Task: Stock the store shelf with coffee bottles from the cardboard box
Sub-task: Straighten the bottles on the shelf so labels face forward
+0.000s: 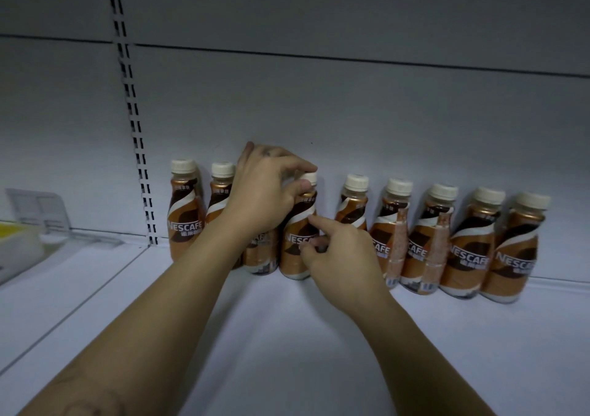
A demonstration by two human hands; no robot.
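We had our left hand clasping the cap of the bottle and our right hand pinching its label as it stood upright at the far side of the shelf; it seemed stiff, fairly light and slick-sleeved, best held at the cap or waist.

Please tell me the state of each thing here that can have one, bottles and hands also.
held bottle: standing on the shelf, capped.
left hand: grips its cap.
right hand: pinches its body.
other bottles: standing, capped, in a row.
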